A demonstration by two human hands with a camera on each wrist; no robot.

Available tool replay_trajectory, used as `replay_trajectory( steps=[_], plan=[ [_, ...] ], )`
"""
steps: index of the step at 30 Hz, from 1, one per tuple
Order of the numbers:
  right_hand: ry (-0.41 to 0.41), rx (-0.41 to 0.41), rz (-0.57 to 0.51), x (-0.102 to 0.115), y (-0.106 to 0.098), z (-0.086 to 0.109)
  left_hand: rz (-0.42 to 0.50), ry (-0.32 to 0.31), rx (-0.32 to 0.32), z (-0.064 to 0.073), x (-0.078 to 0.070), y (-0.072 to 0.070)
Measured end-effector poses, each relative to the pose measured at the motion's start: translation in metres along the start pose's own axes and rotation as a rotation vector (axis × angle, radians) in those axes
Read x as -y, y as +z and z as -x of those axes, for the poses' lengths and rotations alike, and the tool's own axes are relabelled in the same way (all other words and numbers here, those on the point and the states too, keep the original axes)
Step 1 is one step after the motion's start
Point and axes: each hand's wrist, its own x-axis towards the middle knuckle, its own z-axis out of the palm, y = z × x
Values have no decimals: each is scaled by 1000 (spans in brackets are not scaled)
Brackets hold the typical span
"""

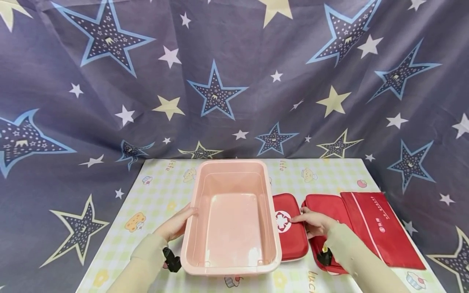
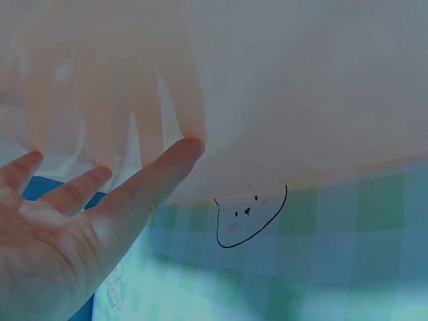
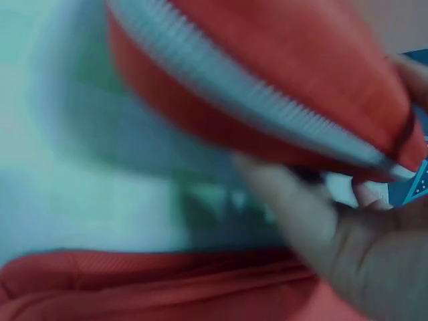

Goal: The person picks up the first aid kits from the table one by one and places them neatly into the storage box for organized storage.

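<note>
A pink plastic bin (image 1: 234, 266) stands at the middle of the table. My left hand (image 1: 178, 223) rests on its left side; in the left wrist view the fairly straight fingers (image 2: 150, 177) touch the glossy outer wall. Just right of the bin is a red first aid case (image 1: 293, 240) with a white round emblem. My right hand (image 1: 316, 222) grips its right edge. In the right wrist view the case (image 3: 287, 73) is tilted, its pale zipper facing the camera, with the thumb under it. The bin's rim overlaps the case's left part in the head view.
A second red case (image 1: 326, 203) lies right of my right hand, partly beneath the forearm. Beside it a flat red pouch (image 1: 388, 232) reaches the table's right edge. Checked cloth (image 1: 143, 203) covers the table; a dark star-patterned curtain (image 1: 227, 130) hangs behind.
</note>
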Motion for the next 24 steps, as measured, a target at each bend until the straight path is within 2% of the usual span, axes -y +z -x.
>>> replay_trajectory(
  steps=[7,24],
  plan=[
    [-79,48,-36,-1,1,-2,4,17,14,2,1,-2],
    [-105,27,-157,-7,-3,-4,-7,-4,-9,0,2,-1]
  ],
)
